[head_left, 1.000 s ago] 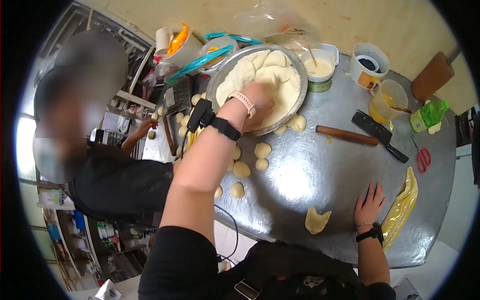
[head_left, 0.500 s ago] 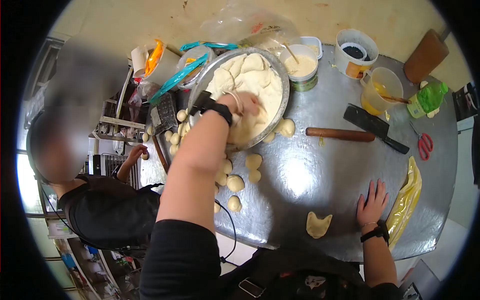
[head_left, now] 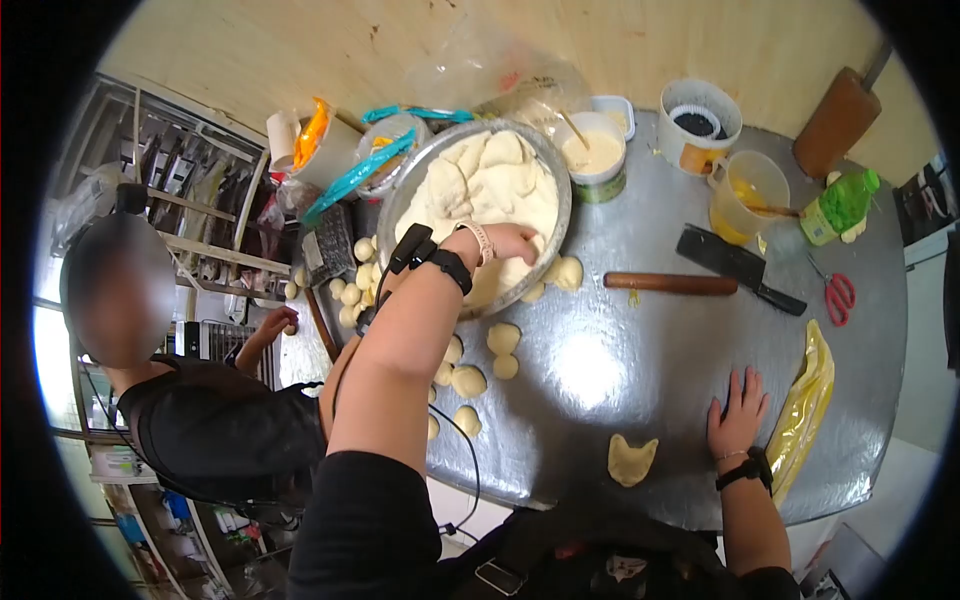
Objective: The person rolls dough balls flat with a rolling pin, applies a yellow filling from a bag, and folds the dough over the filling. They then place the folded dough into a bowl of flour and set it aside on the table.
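Observed at the back: pale wall (head_left: pixel 640 45), with shiny metal table (head_left: pixel 660 340) in front. Noted at left: co-worker (head_left: pixel 220 425) in dark clothing. Found on the table, near the wall: large metal bowl (head_left: pixel 563 200) with pale dough (head_left: pixel 505 185) inside, in soft rounded lumps.

Seen to the right of the bowl: white tub (head_left: pixel 690 155) with dark contents, clear jug (head_left: pixel 750 190) with yellow contents, green bottle (head_left: pixel 838 208). Recorded closer in: cleaver (head_left: pixel 720 255), lying flat, with wooden rod (head_left: pixel 670 284) just beside and red-handled scissors (head_left: pixel 840 297) farther right. Recorded along the right edge: long yellow wrapper (head_left: pixel 803 415), near the right hand (head_left: pixel 737 420).

Confirmed for the right hand: palm down on bare metal, fingers spread and released, gripping nothing. Confirmed for the left hand (head_left: pixel 505 243): lowered into the bowl near the right-hand rim, fingers bent downward; unable to tell whether grasping any dough.

Logged last, as smallest: several dough balls (head_left: pixel 468 381) below the bowl, some touching; flat dough piece (head_left: pixel 631 460) with two pointed corners, apart from both hands.
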Demonstrator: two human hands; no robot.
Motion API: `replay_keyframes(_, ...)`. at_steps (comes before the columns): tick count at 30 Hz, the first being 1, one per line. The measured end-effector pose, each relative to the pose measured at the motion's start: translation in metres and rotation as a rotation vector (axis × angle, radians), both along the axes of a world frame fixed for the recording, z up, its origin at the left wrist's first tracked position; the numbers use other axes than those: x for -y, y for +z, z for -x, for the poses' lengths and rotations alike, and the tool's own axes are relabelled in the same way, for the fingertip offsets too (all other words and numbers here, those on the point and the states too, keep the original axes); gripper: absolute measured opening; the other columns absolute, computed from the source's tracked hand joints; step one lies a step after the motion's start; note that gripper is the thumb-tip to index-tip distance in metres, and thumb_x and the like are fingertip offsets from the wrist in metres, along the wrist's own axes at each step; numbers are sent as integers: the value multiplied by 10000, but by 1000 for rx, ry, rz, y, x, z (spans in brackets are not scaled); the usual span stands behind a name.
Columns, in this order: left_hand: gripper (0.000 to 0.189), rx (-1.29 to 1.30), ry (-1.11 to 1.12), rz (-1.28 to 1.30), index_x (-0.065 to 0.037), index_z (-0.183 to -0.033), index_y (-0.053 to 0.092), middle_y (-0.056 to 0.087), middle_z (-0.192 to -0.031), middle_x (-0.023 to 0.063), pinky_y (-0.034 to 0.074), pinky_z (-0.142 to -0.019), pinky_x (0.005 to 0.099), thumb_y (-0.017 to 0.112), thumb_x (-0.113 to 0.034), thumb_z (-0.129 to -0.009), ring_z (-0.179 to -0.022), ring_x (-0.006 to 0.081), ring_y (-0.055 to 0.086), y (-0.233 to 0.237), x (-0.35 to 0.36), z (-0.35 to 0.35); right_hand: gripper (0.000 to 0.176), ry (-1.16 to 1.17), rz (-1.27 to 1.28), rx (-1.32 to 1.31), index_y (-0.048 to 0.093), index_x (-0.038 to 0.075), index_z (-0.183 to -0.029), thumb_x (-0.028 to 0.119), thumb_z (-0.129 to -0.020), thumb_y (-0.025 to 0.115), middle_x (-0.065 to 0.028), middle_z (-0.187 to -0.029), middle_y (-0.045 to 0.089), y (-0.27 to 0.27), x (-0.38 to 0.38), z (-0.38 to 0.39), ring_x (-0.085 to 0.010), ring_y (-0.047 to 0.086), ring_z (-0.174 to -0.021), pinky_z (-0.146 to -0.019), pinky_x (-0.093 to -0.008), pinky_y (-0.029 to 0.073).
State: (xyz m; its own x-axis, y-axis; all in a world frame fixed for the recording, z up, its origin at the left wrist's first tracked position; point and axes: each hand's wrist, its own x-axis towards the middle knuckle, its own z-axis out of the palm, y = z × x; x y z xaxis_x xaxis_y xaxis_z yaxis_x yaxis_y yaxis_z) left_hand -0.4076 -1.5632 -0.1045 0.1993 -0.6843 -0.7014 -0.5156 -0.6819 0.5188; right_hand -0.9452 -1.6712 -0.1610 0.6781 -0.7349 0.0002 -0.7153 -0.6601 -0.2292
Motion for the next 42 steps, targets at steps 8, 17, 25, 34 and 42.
replay_keyframes(8, 469, 812, 241, 424, 24, -1121, 625, 675, -1075, 153, 501, -848, 368, 733, -330, -832, -999, 273, 638, 120, 23, -38, 605, 5, 18, 2, 440, 71, -1410, 234, -850, 600, -169, -1530, 324, 2, -3, 2, -389, 276, -1418, -1141, -583, 162)
replay_keyframes(17, 586, 629, -348, -150, -96, -1200, 578, 640, -1125, 225, 511, -884, 443, 769, -254, -668, -1042, 379, 633, 5, -10, 21, 613, 20, 46, -15, 413, 74, -1427, 225, -858, 584, -154, -1540, 315, -3, -1, 3, -389, 273, -1420, -1136, -578, 179)
replay_keyframes(25, 652, 650, -403, -296, -233, -1270, 546, 491, -1315, 202, 491, -928, 462, 774, -235, -659, -1214, 361, 532, 35, -31, 45, 606, -2, 1, 19, 442, 81, -1408, 249, -847, 600, -162, -1528, 327, 1, -1, 3, -383, 272, -1419, -1142, -580, 155)
replay_keyframes(34, 544, 244, -134, -179, 3, -1128, 562, 612, -909, 88, 504, -638, 342, 759, -119, -636, -804, 173, 603, 140, 6, -37, 594, 10, 6, 24, 446, 64, -1400, 243, -853, 595, -166, -1526, 327, 2, -1, 3, -382, 263, -1424, -1143, -580, 152)
replay_keyframes(42, 593, 686, -226, 203, -84, -1270, 550, 587, -1221, 210, 513, -890, 386, 778, -304, -768, -1053, 364, 618, 166, 50, 41, 607, -15, 4, 15, 448, 81, -1400, 227, -834, 613, -161, -1501, 358, 0, -1, 1, -384, 297, -1403, -1134, -574, 184)
